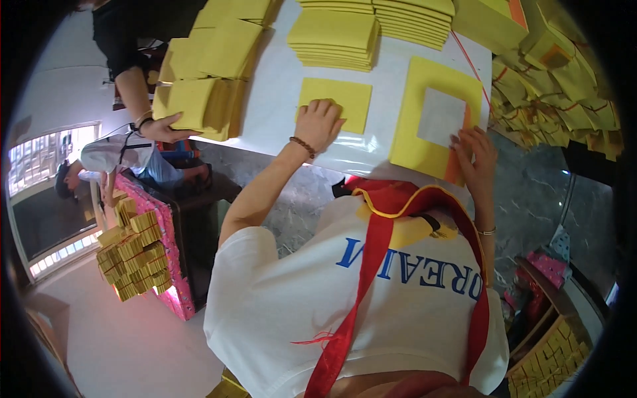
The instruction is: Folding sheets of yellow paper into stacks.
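A folded yellow paper packet [353, 99] lies flat on the white table in front of me. My left hand [320, 123] rests palm down on its left part, fingers laid out over the paper. To the right lies a larger yellow paper sheet [410, 126] with a pale grey-white rectangle [439, 118] on it and an orange strip [458, 162] along its right side. My right hand [476, 154] touches that right edge with slightly bent, parted fingers, and nothing shows lifted in it. Whether there are more layers under the sheet, I cannot tell.
Stacks of folded yellow packets [332, 40] stand at the table's far side. Another person's hand [166, 127] touches more stacks [192, 106] at the left. Tied yellow bundles [551, 99] are piled at the right; others [136, 255] sit on a pink-edged surface, near a second person.
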A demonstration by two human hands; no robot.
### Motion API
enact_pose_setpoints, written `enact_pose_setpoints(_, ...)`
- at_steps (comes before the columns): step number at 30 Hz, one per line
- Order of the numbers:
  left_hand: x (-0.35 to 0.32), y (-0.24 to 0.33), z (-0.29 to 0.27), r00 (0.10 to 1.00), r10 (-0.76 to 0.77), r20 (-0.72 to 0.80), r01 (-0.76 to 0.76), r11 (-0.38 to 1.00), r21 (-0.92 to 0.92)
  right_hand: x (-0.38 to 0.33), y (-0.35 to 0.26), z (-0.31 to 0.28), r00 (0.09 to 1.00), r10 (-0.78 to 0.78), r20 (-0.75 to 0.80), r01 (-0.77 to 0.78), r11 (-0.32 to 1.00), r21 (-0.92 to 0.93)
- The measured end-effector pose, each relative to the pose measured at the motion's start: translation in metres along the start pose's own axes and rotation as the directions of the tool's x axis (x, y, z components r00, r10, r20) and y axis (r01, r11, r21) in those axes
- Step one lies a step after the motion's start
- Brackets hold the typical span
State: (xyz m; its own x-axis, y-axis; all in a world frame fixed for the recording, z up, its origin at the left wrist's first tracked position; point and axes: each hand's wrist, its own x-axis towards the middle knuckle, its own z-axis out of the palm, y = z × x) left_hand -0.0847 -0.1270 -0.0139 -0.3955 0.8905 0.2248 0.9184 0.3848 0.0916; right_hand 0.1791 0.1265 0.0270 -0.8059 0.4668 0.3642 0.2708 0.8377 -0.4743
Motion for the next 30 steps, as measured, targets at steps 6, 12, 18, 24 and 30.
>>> enact_pose_setpoints(6,0.030,0.022,-0.030,0.997,0.052,-0.057,-0.053,0.998,-0.020,0.001,0.009,0.009,0.998,-0.055,0.032,0.050,0.989,0.137)
enact_pose_setpoints(12,0.047,0.117,-0.030,0.895,0.420,-0.149,-0.440,0.782,-0.442,0.007,0.009,0.012,0.999,-0.002,0.046,-0.005,0.988,0.155)
enact_pose_setpoints(18,0.056,0.146,-0.018,0.836,0.529,-0.147,-0.538,0.737,-0.408,0.000,0.029,0.017,0.991,0.106,0.080,-0.129,0.910,0.394)
enact_pose_setpoints(24,0.063,0.143,-0.015,0.858,0.471,-0.205,-0.502,0.684,-0.529,-0.015,0.036,0.028,0.963,0.246,0.109,-0.246,0.642,0.726)
enact_pose_setpoints(30,0.065,0.138,-0.013,0.922,0.379,-0.080,-0.328,0.656,-0.680,-0.015,0.034,0.029,0.955,0.265,0.134,-0.271,0.594,0.758)
